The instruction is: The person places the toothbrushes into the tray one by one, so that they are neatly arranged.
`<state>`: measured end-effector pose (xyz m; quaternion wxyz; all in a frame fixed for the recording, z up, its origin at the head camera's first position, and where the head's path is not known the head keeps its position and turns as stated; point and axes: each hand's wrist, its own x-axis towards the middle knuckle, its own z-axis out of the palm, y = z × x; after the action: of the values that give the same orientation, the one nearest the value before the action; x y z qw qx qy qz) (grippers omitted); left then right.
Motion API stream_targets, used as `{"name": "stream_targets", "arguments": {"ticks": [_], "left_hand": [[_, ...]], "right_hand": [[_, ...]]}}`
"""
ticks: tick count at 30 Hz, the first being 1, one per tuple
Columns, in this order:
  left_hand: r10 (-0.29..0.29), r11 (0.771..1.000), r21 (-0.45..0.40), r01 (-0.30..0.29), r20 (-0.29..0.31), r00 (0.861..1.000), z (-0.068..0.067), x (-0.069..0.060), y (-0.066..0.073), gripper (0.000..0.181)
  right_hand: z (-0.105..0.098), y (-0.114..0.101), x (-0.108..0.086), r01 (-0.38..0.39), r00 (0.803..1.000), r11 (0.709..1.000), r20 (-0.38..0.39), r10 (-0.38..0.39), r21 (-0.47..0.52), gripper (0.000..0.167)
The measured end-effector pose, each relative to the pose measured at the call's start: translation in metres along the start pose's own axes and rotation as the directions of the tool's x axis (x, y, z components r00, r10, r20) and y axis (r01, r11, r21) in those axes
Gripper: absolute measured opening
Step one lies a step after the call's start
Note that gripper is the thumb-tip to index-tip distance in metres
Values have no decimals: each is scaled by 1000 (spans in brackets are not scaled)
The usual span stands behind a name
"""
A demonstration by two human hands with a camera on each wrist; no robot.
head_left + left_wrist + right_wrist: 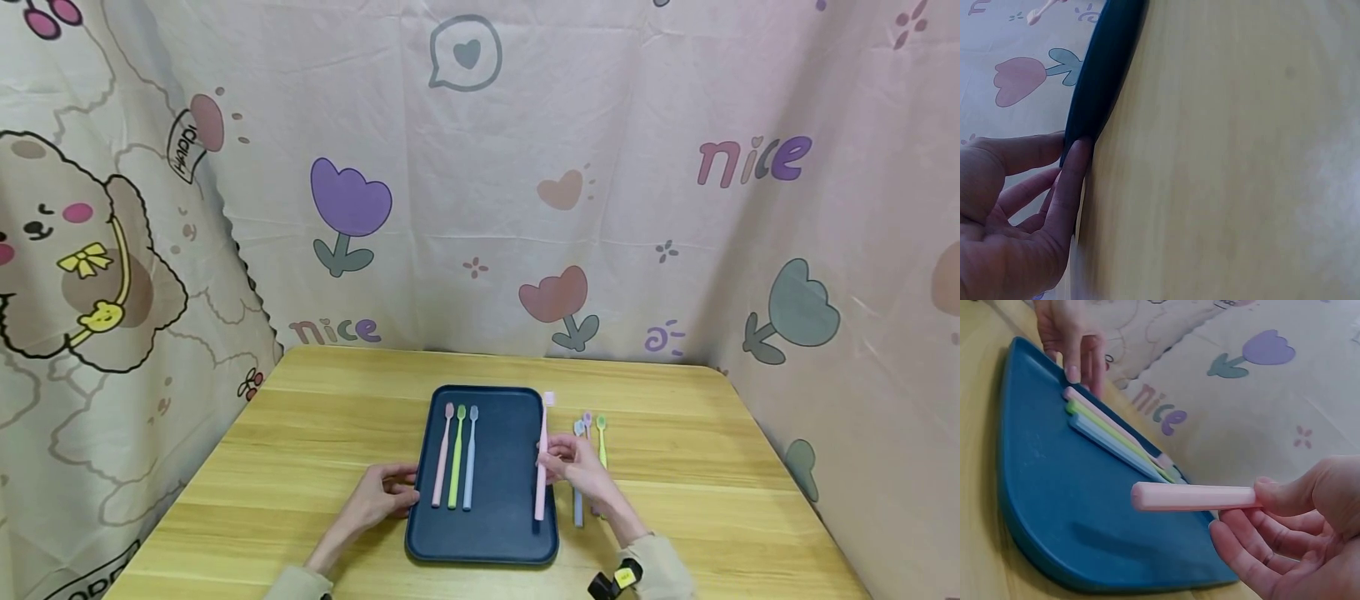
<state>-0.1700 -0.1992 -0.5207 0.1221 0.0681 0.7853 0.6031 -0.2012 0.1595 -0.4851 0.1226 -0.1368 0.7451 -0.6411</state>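
Note:
A dark blue tray (504, 533) lies on the table, its left edge held between the thumb and fingers of my left hand (381, 498). On the tray's left half lie a pink toothbrush (442, 458), a green toothbrush (457, 458) and a light blue toothbrush (470, 458), side by side with heads away from me. My right hand (576, 465) pinches another pink toothbrush (1194, 497) around the middle, above the tray's right side. Its handle points toward me, and its shadow falls on the tray in the right wrist view.
Right of the tray, partly behind my right hand and forearm, lie a blue toothbrush (578, 508), a purple toothbrush (588, 419) and a yellow-green toothbrush (602, 442). Below them is the wooden table (300, 425). A patterned curtain (450, 208) hangs behind the table and along both sides.

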Motion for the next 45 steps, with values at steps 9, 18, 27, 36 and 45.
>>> {"name": "stream_targets", "arguments": {"ticks": [9, 18, 27, 36, 45], "left_hand": [[4, 1000, 4, -4, -1, 1000, 0, 1, -2, 54], [12, 1000, 6, -12, 1, 1000, 0, 1, -2, 54], [-2, 1000, 12, 2, -3, 1000, 0, 1, -3, 54], [-2, 1000, -1, 2, -1, 1000, 0, 0, -1, 53], [0, 1000, 5, 0, -2, 1000, 0, 1, -1, 53]], "right_hand": [[25, 5, 11, 29, 999, 998, -43, -32, -55, 27], [43, 6, 20, -11, 997, 999, -81, 8, -36, 25], [58, 11, 28, -41, 999, 999, -21, 41, -1, 23], [64, 19, 37, -79, 997, 997, -12, 79, -8, 24], [67, 22, 41, -92, 996, 996, -6, 92, -7, 27]]}}
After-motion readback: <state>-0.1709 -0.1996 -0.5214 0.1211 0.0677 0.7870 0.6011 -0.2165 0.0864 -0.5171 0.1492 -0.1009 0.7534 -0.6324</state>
